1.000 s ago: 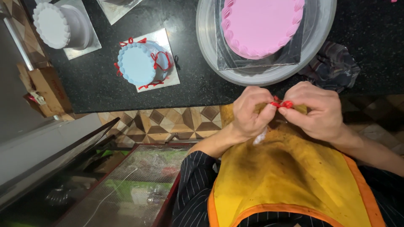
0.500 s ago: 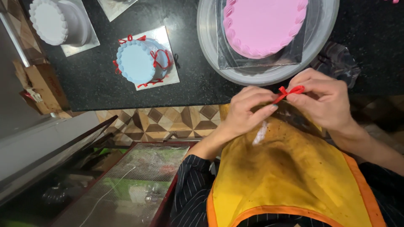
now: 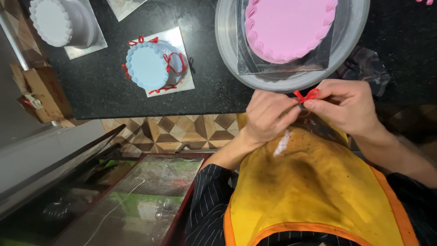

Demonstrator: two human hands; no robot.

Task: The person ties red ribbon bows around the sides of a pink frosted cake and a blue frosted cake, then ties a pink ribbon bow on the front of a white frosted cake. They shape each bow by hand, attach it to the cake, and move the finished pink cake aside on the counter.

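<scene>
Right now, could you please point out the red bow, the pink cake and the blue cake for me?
red bow (image 3: 306, 96), head view, on its knot between the fingertips.
pink cake (image 3: 289, 25), head view, on its smooth top.
blue cake (image 3: 148, 66), head view, on its flat top.

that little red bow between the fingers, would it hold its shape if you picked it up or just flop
The red bow looks like thin ribbon, pinched between the left hand and the right hand, so probably very light and floppy. Its small loops stand up, which suggests slight stiffness. It would likely crush or untie easily.
</scene>
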